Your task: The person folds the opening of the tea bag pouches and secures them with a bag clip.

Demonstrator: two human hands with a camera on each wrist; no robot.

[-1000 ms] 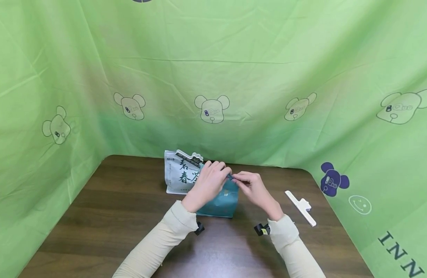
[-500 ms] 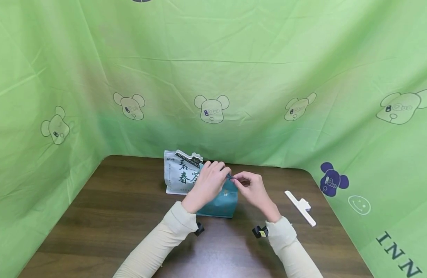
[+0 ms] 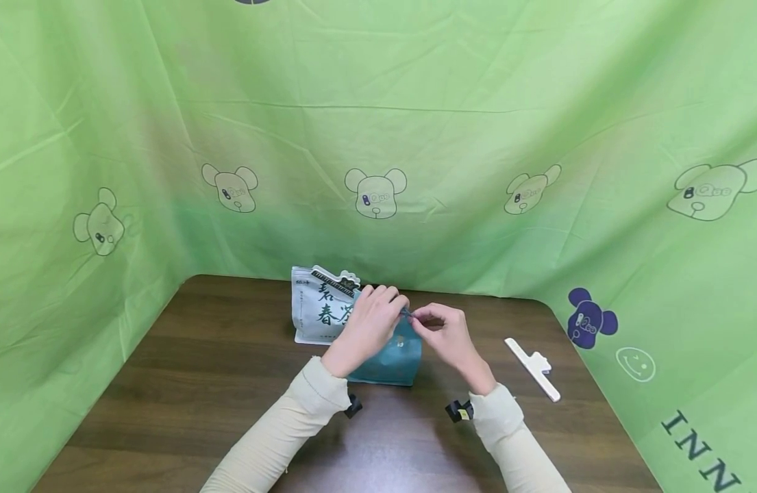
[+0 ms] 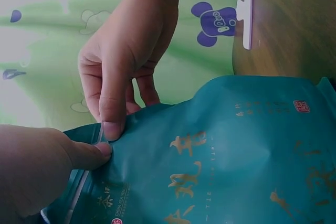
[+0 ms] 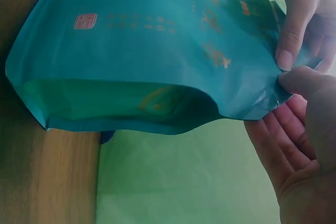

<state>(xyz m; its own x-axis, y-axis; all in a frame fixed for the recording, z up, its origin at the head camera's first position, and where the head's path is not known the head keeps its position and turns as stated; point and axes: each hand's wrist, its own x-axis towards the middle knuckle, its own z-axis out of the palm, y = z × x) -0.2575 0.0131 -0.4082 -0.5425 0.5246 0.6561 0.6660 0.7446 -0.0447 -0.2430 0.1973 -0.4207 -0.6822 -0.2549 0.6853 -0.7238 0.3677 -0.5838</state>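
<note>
A teal tea bag [image 3: 387, 359] with gold lettering stands upright on the table. Its zip strip [image 4: 80, 196] runs along the top edge. My left hand [image 3: 368, 329] pinches that top edge between thumb and fingers. Right beside it, my right hand [image 3: 446, 333] pinches the same edge, the two thumbs nearly touching in the left wrist view. Seen from the right wrist, the teal bag [image 5: 142, 40] bulges toward its base, and both thumbs press on its narrow top. The left hand hides part of the bag in the head view.
A pale tea bag [image 3: 310, 315] with dark characters stands behind and to the left, a black-and-white clip [image 3: 336, 281] across its top. At the right of the wooden table [image 3: 230, 383] lies a white bag clip [image 3: 532, 370]. Green printed cloth [image 3: 378, 137] encloses the table's back and sides.
The right forearm has shifted very slightly left. Both hands keep their pinch on the teal bag's top edge, and the bags and clips stay where they were.
</note>
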